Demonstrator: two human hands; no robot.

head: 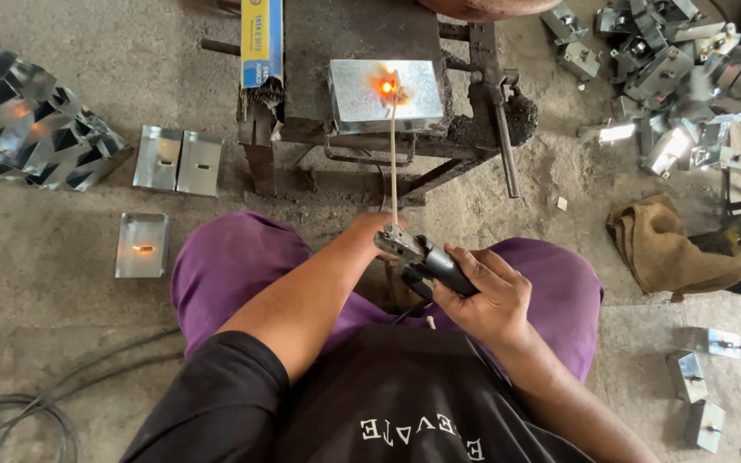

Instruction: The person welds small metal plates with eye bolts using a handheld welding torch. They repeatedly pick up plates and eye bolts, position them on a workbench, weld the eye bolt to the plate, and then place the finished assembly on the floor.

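Right hand [484, 296]: my fingers are wrapped tight around the black electrode holder [426, 257].
Left hand [370, 230]: mostly hidden behind the holder; I cannot tell how my fingers sit.
Welding rod [393, 154]: runs from the holder's clamp up to the metal box [383, 93].
Rod tip: touching the box, glowing orange.
Box: lies on the dark iron stand [336, 34].
Around: folded metal pieces [177, 160] on the floor to my left.

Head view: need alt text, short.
Seen from above, a seated person's right hand grips a welding electrode holder whose rod touches a glowing orange spot on a metal box set on a small steel stand; the left hand steadies by the holder. Similar metal boxes lie heaped on the concrete floor.
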